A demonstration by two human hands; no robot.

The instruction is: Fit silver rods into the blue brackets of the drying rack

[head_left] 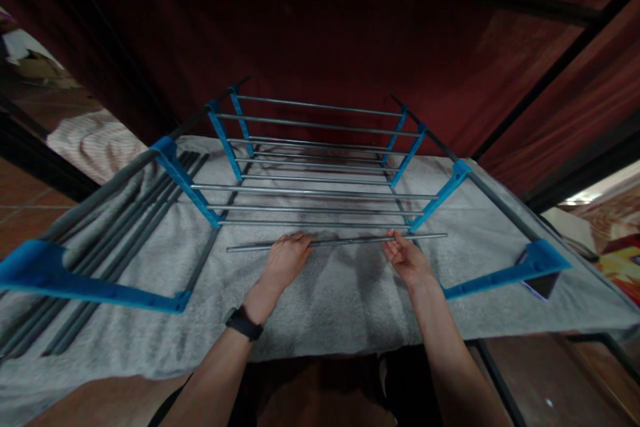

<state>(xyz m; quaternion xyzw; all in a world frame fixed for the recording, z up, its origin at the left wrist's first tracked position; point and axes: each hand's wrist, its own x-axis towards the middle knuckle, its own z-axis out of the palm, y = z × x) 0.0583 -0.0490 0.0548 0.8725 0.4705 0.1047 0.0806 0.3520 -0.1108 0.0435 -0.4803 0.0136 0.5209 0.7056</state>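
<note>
A thin grey metal rod point(350, 241) runs crosswise in front of me, held near its middle by both hands. My left hand point(290, 255) is closed over it from above, left of centre. Toward its right end, my right hand point(404, 255) grips it between thumb and fingers. Just beyond stands a rack frame with blue plastic brackets point(437, 199) and several grey crossbars point(315, 193) fitted between them. The nearest brackets, the left one point(115, 292) and the right one point(500, 278), have no crossbar between them.
Several loose grey tubes point(135, 233) lie on the left of the grey towel-like cloth point(320, 307). A dark flat object, perhaps a phone point(543, 285), lies under the near right bracket. Dark red fabric point(320, 27) hangs behind, among dark metal posts.
</note>
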